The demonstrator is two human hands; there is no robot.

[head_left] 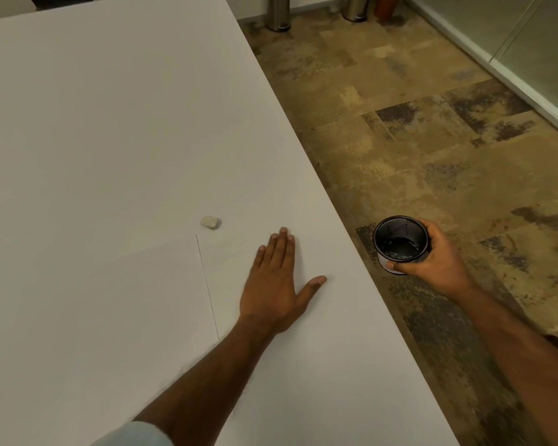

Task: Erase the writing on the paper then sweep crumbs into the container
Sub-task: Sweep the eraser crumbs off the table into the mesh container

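Two hands set for the sweep: one flat on the surface, one holding the cup past the edge.

L fingers [282,243] straight & pressed together, thumb splayed. The left hand [273,284] lies palm-down on the surface [110,123] just right of the paper [110,300]. It reads like a blade ready to push crumbs toward the edge, tho the crumbs are too fine to make out. R fingers [427,225] are curled round the black mesh container [400,243]. The right hand [438,259] holds it mouth-up, off the surface, beside the edge & over the floor [432,123], prob. so whatever gets pushed off drops in. The eraser [210,222] lies loose by the paper's far corner, apart from both hands, so erasing looks done. No writing visible on the sheet.
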